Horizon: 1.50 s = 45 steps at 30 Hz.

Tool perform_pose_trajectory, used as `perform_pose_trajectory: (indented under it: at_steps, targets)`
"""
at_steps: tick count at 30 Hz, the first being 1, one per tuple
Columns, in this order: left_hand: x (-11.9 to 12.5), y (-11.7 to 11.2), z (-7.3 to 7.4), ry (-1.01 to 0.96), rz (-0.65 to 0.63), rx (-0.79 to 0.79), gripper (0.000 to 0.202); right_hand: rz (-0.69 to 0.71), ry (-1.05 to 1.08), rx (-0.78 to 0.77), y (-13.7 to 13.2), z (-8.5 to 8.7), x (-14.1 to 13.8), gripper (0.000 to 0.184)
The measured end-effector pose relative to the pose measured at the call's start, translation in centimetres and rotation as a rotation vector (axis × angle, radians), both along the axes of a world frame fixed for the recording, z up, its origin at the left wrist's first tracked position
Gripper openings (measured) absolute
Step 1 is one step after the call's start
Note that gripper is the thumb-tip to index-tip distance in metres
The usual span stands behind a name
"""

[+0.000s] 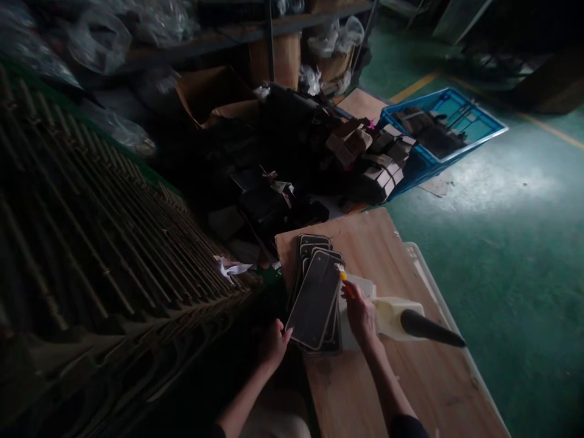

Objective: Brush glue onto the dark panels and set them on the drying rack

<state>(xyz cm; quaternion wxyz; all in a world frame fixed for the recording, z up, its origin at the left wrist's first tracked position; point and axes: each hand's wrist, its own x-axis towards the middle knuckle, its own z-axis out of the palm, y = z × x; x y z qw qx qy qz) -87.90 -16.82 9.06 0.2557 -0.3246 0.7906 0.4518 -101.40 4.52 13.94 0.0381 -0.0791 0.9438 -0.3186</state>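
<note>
A fanned stack of dark rounded rectangular pieces (316, 293) lies on a wooden board (392, 371). My left hand (274, 344) is closed on the stack's lower left corner. My right hand (359, 311) grips a small orange-handled brush (343, 277), whose bristles touch the right edge of the top piece. Just right of that hand lies a pale glue bottle (393, 316) with a black nozzle (431, 329) pointing right.
A slatted wooden rack (100, 231) fills the left side. Beyond the board is a heap of dark pieces and cardboard (314, 158), with a tilted blue crate (444, 131) of parts. Green floor (511, 231) spreads to the right. Shelves with plastic bags stand behind.
</note>
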Motion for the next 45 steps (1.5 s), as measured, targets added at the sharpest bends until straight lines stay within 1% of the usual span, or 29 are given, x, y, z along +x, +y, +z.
perform_pose_trajectory:
  at_steps: [3,5,8,11,15,18,20,22,23,25,27,29,31,33,35,37,39,41,43,45]
  targets:
    - [0.1,0.4,-1.7,-0.047,0.027,0.037,0.025,0.01,-0.007,0.023,-0.1,-1.3,-1.5,0.03]
    - [0.2,0.7,-2.6,-0.075,0.066,0.094,0.027,0.011,-0.014,0.042,-0.2,-2.1,-1.9,0.03]
    - [0.2,1.2,-3.6,-0.106,0.152,0.193,0.026,0.02,-0.041,0.073,-0.2,-2.7,-1.1,0.029]
    - [0.3,1.6,-3.9,-0.12,0.249,0.291,0.026,0.059,-0.074,0.084,-0.2,-2.3,1.9,0.028]
    - [0.5,1.7,-3.5,-0.094,0.347,0.385,0.03,0.159,-0.16,0.055,-0.3,-0.9,8.3,0.027]
    - [0.6,1.6,-3.3,-0.077,0.388,0.429,0.034,0.202,-0.245,0.01,-0.4,0.0,12.9,0.03]
    - [0.7,1.5,-3.3,-0.067,0.402,0.451,0.036,0.219,-0.294,-0.033,-0.6,0.5,14.9,0.029]
    - [0.8,1.4,-3.4,-0.055,0.405,0.469,0.036,0.215,-0.354,-0.091,-0.8,1.1,15.7,0.026]
    - [0.9,1.3,-3.4,-0.05,0.403,0.476,0.035,0.206,-0.395,-0.126,-0.9,1.3,15.6,0.025]
    - [1.0,1.1,-3.6,-0.041,0.397,0.488,0.032,0.181,-0.489,-0.193,-1.1,1.4,14.5,0.023]
    - [1.1,1.0,-3.7,-0.036,0.385,0.499,0.03,0.18,-0.555,-0.251,-1.0,1.0,12.4,0.023]
    - [1.1,0.8,-3.9,-0.033,0.371,0.506,0.028,0.18,-0.554,-0.297,-0.8,0.2,9.5,0.024]
    - [1.0,0.8,-4.0,-0.035,0.361,0.511,0.026,0.152,-0.468,-0.309,-0.5,-0.9,6.4,0.025]
    - [0.9,0.7,-4.0,-0.036,0.353,0.516,0.025,0.099,-0.339,-0.276,-0.2,-1.8,3.4,0.024]
    - [0.8,0.6,-3.9,-0.034,0.348,0.524,0.024,0.044,-0.222,-0.218,-0.2,-2.4,0.9,0.023]
    - [0.7,0.5,-3.9,-0.033,0.345,0.531,0.023,-0.006,-0.143,-0.184,-0.5,-2.5,-1.1,0.024]
    - [0.8,0.5,-3.9,-0.038,0.344,0.534,0.021,-0.035,-0.066,-0.163,-1.1,-2.5,-2.4,0.025]
    - [1.0,0.5,-4.1,-0.044,0.346,0.533,0.018,-0.022,0.005,-0.149,-1.9,-2.6,-3.3,0.025]
    - [1.2,0.5,-4.4,-0.048,0.35,0.532,0.017,0.023,0.034,-0.131,-2.7,-3.0,-3.7,0.025]
    - [1.4,0.5,-4.8,-0.047,0.354,0.531,0.017,0.075,0.005,-0.116,-3.4,-3.5,-3.3,0.025]
